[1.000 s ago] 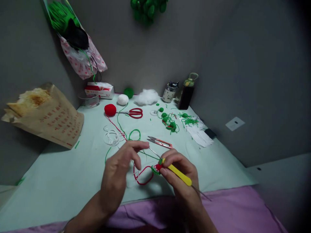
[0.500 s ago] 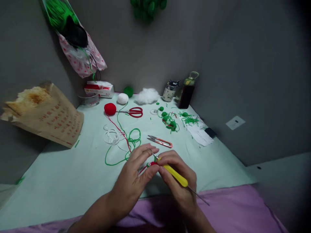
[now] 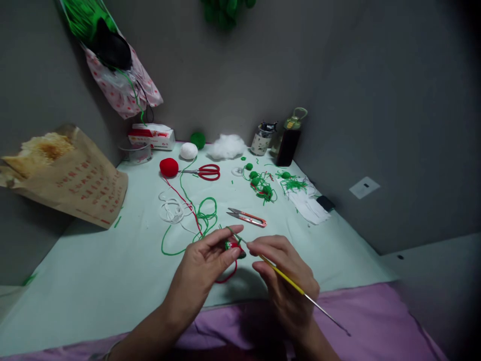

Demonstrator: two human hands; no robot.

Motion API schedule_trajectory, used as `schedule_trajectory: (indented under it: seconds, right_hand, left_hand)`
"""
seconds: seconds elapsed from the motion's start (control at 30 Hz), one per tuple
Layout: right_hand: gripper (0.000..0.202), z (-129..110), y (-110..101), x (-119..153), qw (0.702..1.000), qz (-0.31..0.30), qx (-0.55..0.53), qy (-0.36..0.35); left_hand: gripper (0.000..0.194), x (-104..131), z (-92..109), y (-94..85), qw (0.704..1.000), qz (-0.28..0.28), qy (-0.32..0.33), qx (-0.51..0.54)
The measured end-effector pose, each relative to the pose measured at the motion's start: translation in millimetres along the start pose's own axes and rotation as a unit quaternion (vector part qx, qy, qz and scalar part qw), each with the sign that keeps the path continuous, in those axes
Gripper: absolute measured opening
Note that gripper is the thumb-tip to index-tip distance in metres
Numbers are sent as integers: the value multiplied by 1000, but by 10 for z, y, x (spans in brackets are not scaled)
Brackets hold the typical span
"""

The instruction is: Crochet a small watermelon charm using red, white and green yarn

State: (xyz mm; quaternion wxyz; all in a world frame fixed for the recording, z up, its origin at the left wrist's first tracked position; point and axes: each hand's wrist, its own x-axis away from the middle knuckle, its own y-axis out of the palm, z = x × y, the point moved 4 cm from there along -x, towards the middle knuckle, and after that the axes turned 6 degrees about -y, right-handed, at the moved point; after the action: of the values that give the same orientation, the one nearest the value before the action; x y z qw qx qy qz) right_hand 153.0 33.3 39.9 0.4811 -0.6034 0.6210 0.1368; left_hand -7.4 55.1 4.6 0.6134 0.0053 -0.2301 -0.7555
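Note:
My left hand [image 3: 205,263] pinches a small red, white and green crochet piece [image 3: 233,246] between thumb and fingers, and green yarn runs over its index finger. In my right hand [image 3: 287,273] is a crochet hook [image 3: 287,279] with a flat yellow grip and metal ends. Its upper tip points at the piece, near the left index finger; whether it sits in a stitch I cannot tell. A red strand hangs in a loop below the piece. Beyond the hands lie orange thread snips [image 3: 247,217] and loose green yarn [image 3: 207,210].
Red-handled scissors [image 3: 209,172] lie beside a red yarn ball [image 3: 169,167] and a white ball [image 3: 188,151]. White stuffing [image 3: 227,147], a cup [image 3: 262,140] and a bottle [image 3: 291,140] stand along the back. Green yarn bits [image 3: 263,188] lie right; a paper bag [image 3: 93,185] leans left.
My right hand has moved slightly right and down, away from the left, and the hook has turned edge-on. More of the crochet piece shows, with the red strand now looping beneath it.

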Motion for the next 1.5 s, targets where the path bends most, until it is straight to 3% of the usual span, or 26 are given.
schedule_trajectory:
  seconds: [0.13,0.23,0.33,0.4,0.5,0.6,0.73,0.87,1.03,1.2,1.4,1.5]
  right_hand:
    - [26,-55,-35,-29,999,-26,37,-23]
    - [26,-110,-69,-64,995,-50,66,-53]
    - [24,-129,-95,-102,994,-65,58,-64]
    - [20,-87,-100,-117,997,-66,22,-24]
    - [16,50,-91,-98,994,-41,-58,87]
    - [21,221,-51,-28,968,-5,-160,192]
    - [21,374,-1,71,931,50,-258,255]
    - [18,344,-15,96,937,102,-239,235]
    - [17,190,-30,60,973,68,-155,156]
    - [21,198,-24,73,961,77,-200,173]
    - [19,122,-12,99,983,81,-103,127]
    - [19,160,3,128,968,101,-165,158]
  left_hand:
    - [35,4,101,-33,993,51,72,-84]
    - [32,23,158,-41,969,81,154,-174]
    - [30,42,174,-21,948,76,212,-226]
    - [28,41,166,-10,944,66,220,-236]
    - [27,16,126,-15,958,50,179,-218]
    - [29,-11,63,-17,983,16,98,-154]
    - [31,-15,31,-7,997,-8,26,-77]
    - [30,-14,53,-1,999,-5,12,-45]
    - [30,-17,61,0,999,1,13,-32]
    - [29,-15,71,-7,999,3,25,-47]
    - [30,-15,67,-15,999,13,27,-44]
    - [30,-13,77,-17,998,16,32,-53]
